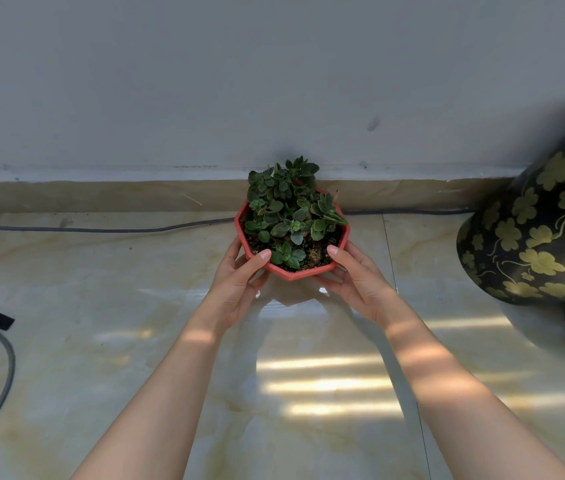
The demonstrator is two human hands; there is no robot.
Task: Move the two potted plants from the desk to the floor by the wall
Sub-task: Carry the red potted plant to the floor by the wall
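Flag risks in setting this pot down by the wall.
1. A grey cable runs along the baseboard right behind the red pot; set on it, the pot could sit tilted and tip.
2. The large black vase stands close on the right; the right hand could bump it when pulling away.
3. Both hands, the left hand included, grip only near the rim with thumbs over the soil, so it might slip.

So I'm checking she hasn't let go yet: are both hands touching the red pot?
Touching. The head view shows the left hand and right hand cupping the red pot from either side, thumbs resting on its rim.
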